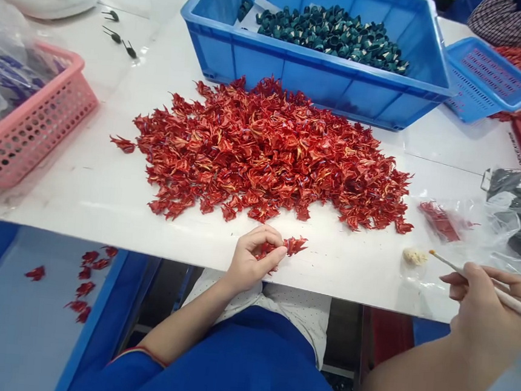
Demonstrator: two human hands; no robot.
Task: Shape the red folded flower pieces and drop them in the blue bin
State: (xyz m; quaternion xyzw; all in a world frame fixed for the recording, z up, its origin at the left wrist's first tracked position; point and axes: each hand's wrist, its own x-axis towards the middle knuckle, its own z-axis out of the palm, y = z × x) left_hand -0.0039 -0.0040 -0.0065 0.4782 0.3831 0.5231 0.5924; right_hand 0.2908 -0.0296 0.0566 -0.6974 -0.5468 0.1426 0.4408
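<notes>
Left hand (248,260): fingers pinch a red piece (295,245), probably light and bendable; material unclear. Hold mid-body, sparing pointed tips. Right hand (488,303): fingers grasp brush (448,262).

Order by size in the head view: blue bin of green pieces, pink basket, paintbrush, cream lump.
1. Blue bin
2. Pink basket, cut off by the frame
3. Paintbrush, partly hidden by the right hand
4. Cream lump

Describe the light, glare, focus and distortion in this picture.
Head view: bright, fairly even light; head view: whitish shine on the clear bag at right; head view: red pile fairly crisp; head view: right forearm looks broader than left forearm, perhaps lens stretch.
</notes>
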